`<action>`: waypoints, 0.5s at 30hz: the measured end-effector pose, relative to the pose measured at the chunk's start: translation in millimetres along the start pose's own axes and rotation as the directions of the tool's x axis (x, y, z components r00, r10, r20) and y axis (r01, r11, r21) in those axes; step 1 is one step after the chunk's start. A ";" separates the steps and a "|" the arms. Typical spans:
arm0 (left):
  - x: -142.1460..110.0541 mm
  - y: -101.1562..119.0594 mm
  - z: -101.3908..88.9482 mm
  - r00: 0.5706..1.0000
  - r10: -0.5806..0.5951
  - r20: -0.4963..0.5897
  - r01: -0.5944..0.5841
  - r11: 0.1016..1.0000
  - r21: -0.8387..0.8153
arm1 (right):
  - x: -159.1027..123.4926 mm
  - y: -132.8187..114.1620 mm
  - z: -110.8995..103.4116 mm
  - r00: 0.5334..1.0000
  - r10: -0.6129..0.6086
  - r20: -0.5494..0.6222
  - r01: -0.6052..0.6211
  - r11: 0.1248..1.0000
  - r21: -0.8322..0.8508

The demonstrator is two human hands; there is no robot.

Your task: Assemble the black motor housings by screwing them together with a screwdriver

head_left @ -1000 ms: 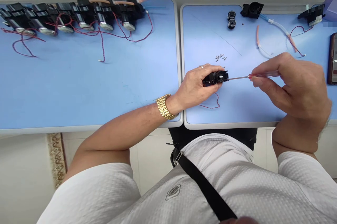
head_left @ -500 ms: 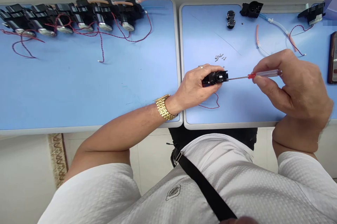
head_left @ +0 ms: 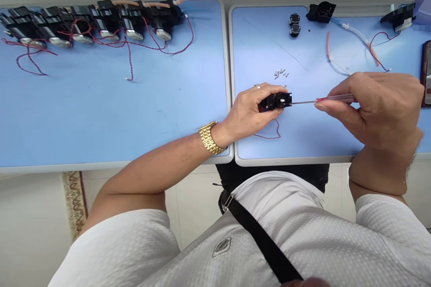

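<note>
My left hand (head_left: 251,109) is closed round a small black motor unit (head_left: 278,100) with a pale shaft, holding it near the front of the right-hand table. A red twisted wire (head_left: 278,130) comes out below that hand. Between thumb and fingers, my right hand (head_left: 377,107) grips a screwdriver (head_left: 336,98) with a clear and red handle. The thin blade points left, and its tip meets the right end of the motor unit; the exact contact point is too small to make out. Several small screws (head_left: 279,73) lie just beyond my left hand.
Several black motor units (head_left: 107,22) with red wires line the back of the left table. Two small round black parts (head_left: 295,25), a black housing (head_left: 321,12) with tubing (head_left: 360,37), another unit (head_left: 399,17) and a phone (head_left: 427,73) are on the right table. A gap separates the tables.
My right fingers have shifted and rolled on the screwdriver handle, and the hand has turned slightly. The left hand and the motor unit have stayed in place.
</note>
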State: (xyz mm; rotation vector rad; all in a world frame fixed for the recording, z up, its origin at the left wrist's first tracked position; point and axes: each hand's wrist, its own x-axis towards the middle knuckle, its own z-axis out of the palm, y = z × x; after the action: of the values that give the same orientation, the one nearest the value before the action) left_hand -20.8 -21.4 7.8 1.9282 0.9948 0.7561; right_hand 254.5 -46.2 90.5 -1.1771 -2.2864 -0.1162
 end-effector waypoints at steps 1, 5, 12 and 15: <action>-0.3 0.1 0.3 1.000 0.001 -0.006 -0.001 1.000 0.004 | 0.3 0.8 0.3 1.000 -0.010 -0.007 0.010 1.000 0.006; -1.3 -1.1 1.3 0.999 0.033 -0.040 -0.033 0.999 0.008 | 0.3 -2.0 -5.9 0.999 -0.040 -0.017 0.041 0.994 0.100; -2.7 -6.4 2.0 0.988 0.152 -0.017 -0.151 0.988 0.030 | -2.0 -14.2 -15.6 0.990 0.026 0.135 -0.065 0.954 0.291; -3.4 -9.6 2.5 0.990 0.140 0.024 -0.141 0.990 0.013 | 0.1 -14.1 -10.8 0.990 -0.019 0.139 -0.023 0.954 0.298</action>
State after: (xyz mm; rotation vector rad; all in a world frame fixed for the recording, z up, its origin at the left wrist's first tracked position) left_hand -24.0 -21.9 -2.2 2.0312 0.8589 0.8058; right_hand 248.3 -58.2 102.0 -1.0565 -2.3210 0.3138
